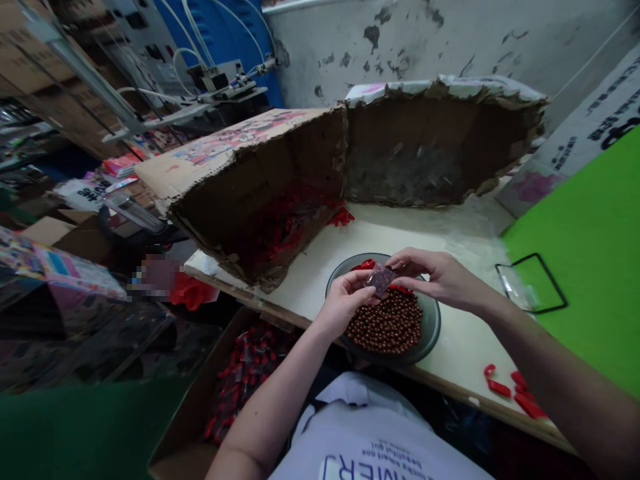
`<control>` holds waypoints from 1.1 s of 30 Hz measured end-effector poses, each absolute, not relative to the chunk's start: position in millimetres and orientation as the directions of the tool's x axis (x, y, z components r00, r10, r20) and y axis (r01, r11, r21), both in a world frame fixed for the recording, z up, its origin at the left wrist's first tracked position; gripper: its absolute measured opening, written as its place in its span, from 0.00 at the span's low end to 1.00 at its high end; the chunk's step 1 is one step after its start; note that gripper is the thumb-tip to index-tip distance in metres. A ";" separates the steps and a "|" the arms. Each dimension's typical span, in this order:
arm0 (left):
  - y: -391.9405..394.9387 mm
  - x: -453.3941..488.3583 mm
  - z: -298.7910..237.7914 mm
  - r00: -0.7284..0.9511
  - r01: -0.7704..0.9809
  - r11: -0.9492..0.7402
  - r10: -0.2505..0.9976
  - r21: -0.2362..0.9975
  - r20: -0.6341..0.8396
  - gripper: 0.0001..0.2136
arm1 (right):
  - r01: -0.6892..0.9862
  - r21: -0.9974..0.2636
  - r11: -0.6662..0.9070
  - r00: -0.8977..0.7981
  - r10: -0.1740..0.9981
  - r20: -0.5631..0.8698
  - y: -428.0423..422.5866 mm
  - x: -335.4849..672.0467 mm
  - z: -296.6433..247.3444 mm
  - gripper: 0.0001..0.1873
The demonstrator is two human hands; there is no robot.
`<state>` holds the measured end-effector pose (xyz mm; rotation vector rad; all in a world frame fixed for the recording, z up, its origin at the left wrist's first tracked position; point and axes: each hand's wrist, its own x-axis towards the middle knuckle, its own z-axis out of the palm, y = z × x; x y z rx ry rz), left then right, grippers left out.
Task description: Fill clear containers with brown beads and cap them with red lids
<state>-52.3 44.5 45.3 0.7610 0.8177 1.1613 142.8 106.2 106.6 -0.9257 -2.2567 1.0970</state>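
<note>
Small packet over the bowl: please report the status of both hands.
Left hand and right hand both pinch small clear packet. Above glass bowl of brown beads. Nothing blocks hands.

A small transparent packet (381,279) with dark contents is held tilted between the fingertips of the left hand (345,302) and the right hand (434,275), directly above a round smoked-glass bowl (433,325). The bowl contains a heaped layer of glossy copper-brown round beads (386,322). Red plastic pieces (364,265) lie inside the bowl along its far side, partly behind the hands.
</note>
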 end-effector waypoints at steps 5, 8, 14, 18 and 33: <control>42.9 -48.8 44.9 0.208 -0.494 0.247 0.965 0.834 -0.162 0.21 | 0.369 -0.825 0.429 -0.666 0.741 0.087 108.8 144.8 105.6 0.13; 43.2 -50.5 47.0 0.216 -0.455 0.235 0.965 0.859 -0.149 0.21 | 0.400 -0.812 0.426 -0.685 0.727 0.045 111.2 147.6 106.8 0.11; 41.8 -55.2 44.7 0.239 -0.407 0.276 0.952 0.871 -0.190 0.20 | 0.461 -0.770 0.441 -0.736 0.675 -0.054 115.7 150.6 106.6 0.10; 39.0 -57.0 37.7 0.210 -0.455 0.300 0.951 0.838 -0.226 0.20 | 0.448 -0.838 0.312 -0.686 0.721 -0.098 113.9 156.3 94.5 0.14; 36.6 -44.1 37.8 0.297 -0.557 0.291 0.944 0.778 -0.140 0.21 | 0.373 -0.822 0.429 -0.469 0.852 0.232 96.2 147.3 97.3 0.12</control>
